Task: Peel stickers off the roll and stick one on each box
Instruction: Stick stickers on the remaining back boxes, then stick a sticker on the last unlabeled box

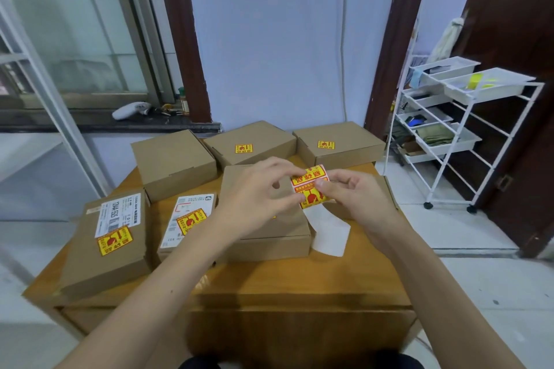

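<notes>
Your left hand [257, 189] and right hand [347, 192] both pinch the sticker strip [310, 186] above the centre box [263, 228], bare liner [328, 231] trailing toward 5 o'clock. Thin, floppy, tacky: likely best gripped by a corner.

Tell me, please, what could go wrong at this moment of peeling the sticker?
1. Both hands, left hand and right hand, pinch the sticker in the air; it may fold and stick to itself.
2. The backing strip hangs loose and could catch it.
3. The bare back-left box might be skipped.
</notes>
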`<state>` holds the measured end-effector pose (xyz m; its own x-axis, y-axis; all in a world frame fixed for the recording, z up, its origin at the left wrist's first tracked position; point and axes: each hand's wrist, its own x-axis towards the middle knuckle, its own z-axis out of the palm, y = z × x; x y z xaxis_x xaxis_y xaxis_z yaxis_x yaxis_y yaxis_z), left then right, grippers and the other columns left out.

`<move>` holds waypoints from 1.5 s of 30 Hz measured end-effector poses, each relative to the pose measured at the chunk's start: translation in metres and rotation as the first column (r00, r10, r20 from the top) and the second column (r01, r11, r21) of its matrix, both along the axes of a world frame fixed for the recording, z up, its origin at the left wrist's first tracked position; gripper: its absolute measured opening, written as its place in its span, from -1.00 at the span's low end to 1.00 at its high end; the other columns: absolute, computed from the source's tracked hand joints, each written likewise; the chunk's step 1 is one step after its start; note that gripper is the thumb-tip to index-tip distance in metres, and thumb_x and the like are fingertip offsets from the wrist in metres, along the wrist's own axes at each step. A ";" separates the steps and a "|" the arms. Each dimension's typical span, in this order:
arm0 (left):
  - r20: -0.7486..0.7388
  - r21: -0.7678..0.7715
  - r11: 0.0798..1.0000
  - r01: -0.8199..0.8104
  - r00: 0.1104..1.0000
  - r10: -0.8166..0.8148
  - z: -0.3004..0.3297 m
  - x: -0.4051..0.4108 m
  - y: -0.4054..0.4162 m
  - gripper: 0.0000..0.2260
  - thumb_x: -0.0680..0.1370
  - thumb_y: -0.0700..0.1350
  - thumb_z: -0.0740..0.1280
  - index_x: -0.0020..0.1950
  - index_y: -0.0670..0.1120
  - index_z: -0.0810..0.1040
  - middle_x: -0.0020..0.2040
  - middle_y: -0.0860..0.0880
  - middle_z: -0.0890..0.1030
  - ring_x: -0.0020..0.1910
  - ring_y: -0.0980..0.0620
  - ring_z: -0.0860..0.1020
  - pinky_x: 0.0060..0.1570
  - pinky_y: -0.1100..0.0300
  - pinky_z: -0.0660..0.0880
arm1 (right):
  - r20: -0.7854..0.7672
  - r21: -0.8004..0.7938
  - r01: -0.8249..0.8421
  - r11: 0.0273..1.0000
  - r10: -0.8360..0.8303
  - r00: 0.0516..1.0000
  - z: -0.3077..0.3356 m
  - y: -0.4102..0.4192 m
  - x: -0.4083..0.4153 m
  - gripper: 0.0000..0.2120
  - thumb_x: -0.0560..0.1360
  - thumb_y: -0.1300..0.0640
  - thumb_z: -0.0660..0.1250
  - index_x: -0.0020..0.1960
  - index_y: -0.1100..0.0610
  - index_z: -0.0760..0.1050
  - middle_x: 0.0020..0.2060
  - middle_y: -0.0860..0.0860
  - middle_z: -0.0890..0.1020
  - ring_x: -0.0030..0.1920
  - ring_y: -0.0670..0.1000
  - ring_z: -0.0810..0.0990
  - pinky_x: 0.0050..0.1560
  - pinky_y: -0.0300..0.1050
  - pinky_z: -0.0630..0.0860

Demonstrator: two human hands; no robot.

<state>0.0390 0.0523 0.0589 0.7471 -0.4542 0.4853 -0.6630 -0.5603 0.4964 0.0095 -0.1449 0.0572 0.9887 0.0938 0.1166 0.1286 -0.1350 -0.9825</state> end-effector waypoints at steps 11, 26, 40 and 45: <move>0.016 -0.089 0.996 -0.016 1.000 0.018 0.001 -0.011 -0.004 -0.82 0.50 0.01 0.40 0.09 0.06 0.67 0.02 0.15 0.59 -0.05 0.29 0.48 -0.21 0.49 0.36 | -0.003 -0.003 0.012 1.000 -0.012 1.000 0.004 -0.003 -0.012 -0.77 0.53 0.10 0.35 0.12 0.16 0.64 -0.10 0.04 0.76 -0.05 -0.06 0.73 -0.05 -0.29 0.57; -0.077 -0.267 0.958 -0.104 0.993 0.086 -0.005 -0.003 0.006 -0.88 0.52 0.00 0.36 -0.02 0.05 0.68 -0.08 0.21 0.63 -0.11 0.11 0.56 -0.22 0.23 0.53 | -0.010 -0.046 0.006 0.999 -0.007 1.000 0.005 0.010 -0.005 -0.78 0.54 0.08 0.35 0.13 0.12 0.64 -0.09 0.03 0.76 -0.02 -0.07 0.71 0.02 -0.26 0.55; -0.256 -0.485 0.836 -0.258 0.956 0.146 -0.011 0.017 0.037 -0.92 0.54 -0.07 0.36 -0.02 0.03 0.65 -0.10 0.07 0.67 -0.14 0.07 0.58 -0.17 0.14 0.56 | -0.012 -0.060 -0.032 0.998 0.031 0.999 -0.002 0.036 0.016 -0.84 0.54 0.10 0.35 0.03 0.11 0.67 -0.16 -0.01 0.77 -0.07 -0.10 0.71 0.04 -0.26 0.53; -0.300 -0.585 0.749 -0.312 0.941 0.158 -0.013 0.025 0.052 -0.92 0.54 -0.14 0.37 -0.02 -0.05 0.65 -0.19 0.03 0.66 -0.31 0.13 0.55 -0.25 0.26 0.52 | -0.032 -0.091 -0.062 0.994 0.060 0.998 -0.002 0.048 0.027 -0.80 0.54 0.09 0.34 0.07 0.14 0.66 -0.12 -0.02 0.77 -0.04 -0.12 0.71 0.03 -0.27 0.49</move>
<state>0.0644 0.1039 0.0460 0.9090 0.0904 0.4069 -0.3830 -0.2046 0.9008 0.0362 -0.0972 0.0555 0.9837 0.1630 0.0761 0.1111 -0.2177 -0.9697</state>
